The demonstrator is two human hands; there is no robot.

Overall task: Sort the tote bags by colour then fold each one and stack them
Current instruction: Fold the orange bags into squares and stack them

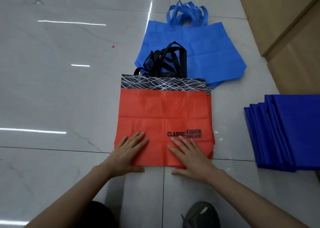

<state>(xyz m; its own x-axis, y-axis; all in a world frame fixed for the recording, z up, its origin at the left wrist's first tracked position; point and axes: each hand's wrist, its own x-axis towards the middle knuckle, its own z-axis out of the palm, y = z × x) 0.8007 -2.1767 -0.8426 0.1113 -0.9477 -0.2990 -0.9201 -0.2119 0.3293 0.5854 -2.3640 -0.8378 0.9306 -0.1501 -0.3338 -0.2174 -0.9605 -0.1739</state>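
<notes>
**A:** Left grip (129, 151) and right grip (190, 156) both lie flat, fingers straight, pressing the near edge of the red tote bags (161, 109) on the floor (60, 97). Nothing pinched, nothing held.

**B:** And that's a pile, not one bag: layered edges show down its right side. Flat palms on slick cloth over glossy tile. I'd say if only the top bag gets folded, the layers beneath may skid out of line.

**A:** Watch the black handles (166, 61) too. They sprawl over the light blue tote bags (199, 54) just behind. A fold upward could trap them in a lump, or drag that blue pile's edge along.

**B:** Creases already run across the red panel, so a fold made off those lines might spring back open.

**A:** Out to the right, well apart, the dark blue stack (290, 132) sits fanned rather than squared. Add to it carelessly and it could slide.
</notes>
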